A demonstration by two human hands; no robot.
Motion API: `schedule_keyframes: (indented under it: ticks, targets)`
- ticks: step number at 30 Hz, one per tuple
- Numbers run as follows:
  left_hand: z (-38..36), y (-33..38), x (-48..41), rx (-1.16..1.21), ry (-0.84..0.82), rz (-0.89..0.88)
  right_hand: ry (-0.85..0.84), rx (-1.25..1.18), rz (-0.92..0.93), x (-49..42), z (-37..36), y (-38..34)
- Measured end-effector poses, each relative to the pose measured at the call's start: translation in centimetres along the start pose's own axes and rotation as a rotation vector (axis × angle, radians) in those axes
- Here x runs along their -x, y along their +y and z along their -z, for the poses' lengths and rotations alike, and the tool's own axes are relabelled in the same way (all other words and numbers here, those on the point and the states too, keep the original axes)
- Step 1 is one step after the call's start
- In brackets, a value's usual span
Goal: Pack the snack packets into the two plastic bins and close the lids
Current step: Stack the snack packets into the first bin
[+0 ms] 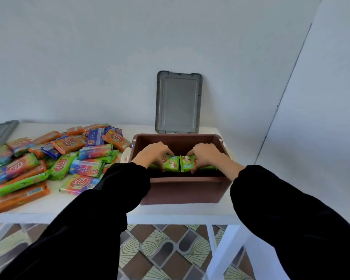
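A: Head view: whereabouts of the packets in hand?

B: Down inside the brown bin (pixel 182 190), at twelve o'clock on the tabletop (pixel 89 211). Left hand (pixel 154 153) curled round the left green packet (pixel 171 163), right hand (pixel 206 154) curled round the right green packet (pixel 188 163). Inner ends meeting, or nearly so, at mid-bin.

A: Long axes?

B: Running nine to three, end to end along the near wall. Each packet just under its own hand, thumb at six, fingertips at twelve.

A: Nearer hand for the next lot?

B: Probably the left: loose pile of packets (pixel 49 162) at nine o'clock from the bin, well apart from the right hand.

A: Lid?

B: Grey lid (pixel 178 102) upright against the wall at twelve, just behind the bin, not yet shut. Second bin: cannot tell, only a grey edge (pixel 2 132) at far nine.
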State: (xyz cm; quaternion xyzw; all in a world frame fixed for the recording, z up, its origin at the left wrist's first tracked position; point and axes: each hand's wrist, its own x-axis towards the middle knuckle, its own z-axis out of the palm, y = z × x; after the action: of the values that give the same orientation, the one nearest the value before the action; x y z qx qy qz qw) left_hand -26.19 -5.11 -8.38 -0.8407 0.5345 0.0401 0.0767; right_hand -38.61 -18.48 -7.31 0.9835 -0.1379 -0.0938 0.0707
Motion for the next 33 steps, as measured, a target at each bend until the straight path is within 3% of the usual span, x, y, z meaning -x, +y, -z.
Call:
schedule_keyframes:
  ticks: [10, 26, 30, 33]
  targets:
    - [-2.0, -0.8, -1.9, -0.092, -0.157, -0.054, -0.096, -0.017, 0.019, -2.7, -3.0, -0.3]
    - [-2.5, -0.6, -2.3, -0.035, -0.111, -0.06, -0.11, -0.046, 0.002, -3.3, -2.6, -0.5]
    - [-2.0, -0.7, -1.9, 0.107, -0.076, -0.017, -0.083, -0.212, -0.057, -2.9, -2.0, -0.3]
    - [-0.2, -1.4, -0.9, 0.364, 0.116, 0.023, 0.034, -0.384, -0.088, -2.8, -0.4, -0.5]
